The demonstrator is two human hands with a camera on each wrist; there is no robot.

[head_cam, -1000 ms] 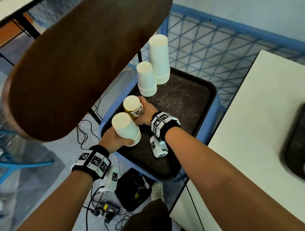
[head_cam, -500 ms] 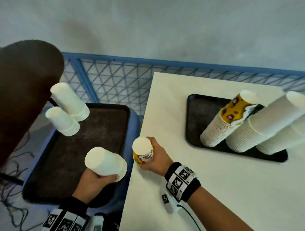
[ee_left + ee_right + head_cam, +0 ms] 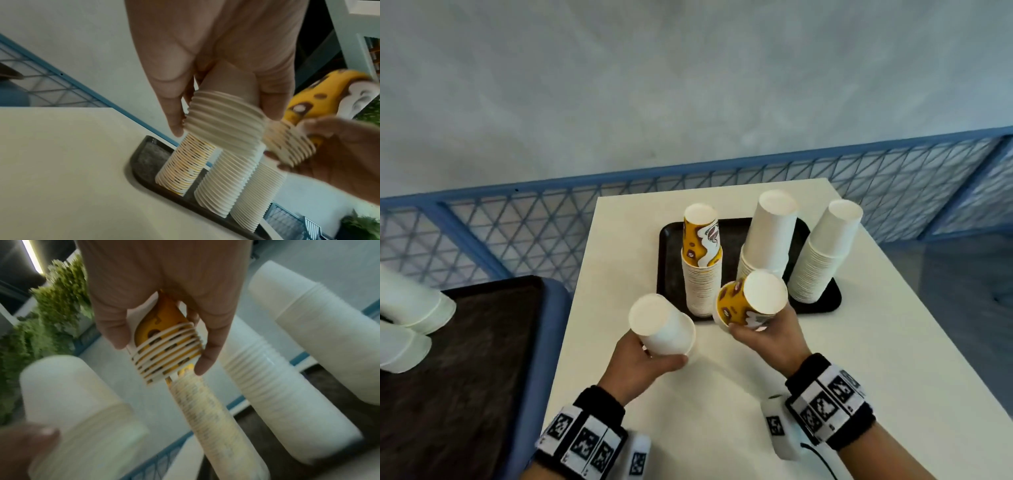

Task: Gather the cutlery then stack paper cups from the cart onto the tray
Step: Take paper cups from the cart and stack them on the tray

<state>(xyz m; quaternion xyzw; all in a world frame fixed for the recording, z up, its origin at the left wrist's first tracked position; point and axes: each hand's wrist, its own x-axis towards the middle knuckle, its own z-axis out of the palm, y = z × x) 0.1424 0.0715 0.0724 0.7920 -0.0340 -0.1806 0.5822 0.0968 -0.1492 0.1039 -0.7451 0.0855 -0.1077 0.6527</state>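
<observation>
Above worktop (image 3: 722,394), just short of tray (image 3: 671,240): yellow printed cup stack (image 3: 748,303) clamped in right hand (image 3: 774,337), inverted, bases tilted up and away. Matching yellow-topped stack (image 3: 702,260) upright on tray, just beyond and slightly left of right hand; nearer that hand than left. Plain white cup stack (image 3: 662,325) clamped in left hand (image 3: 642,363), also inverted, left of tray. Two tall white stacks (image 3: 767,240) (image 3: 822,253) on tray, farther right. More white cups (image 3: 410,305) left on cart tray (image 3: 482,342).
</observation>
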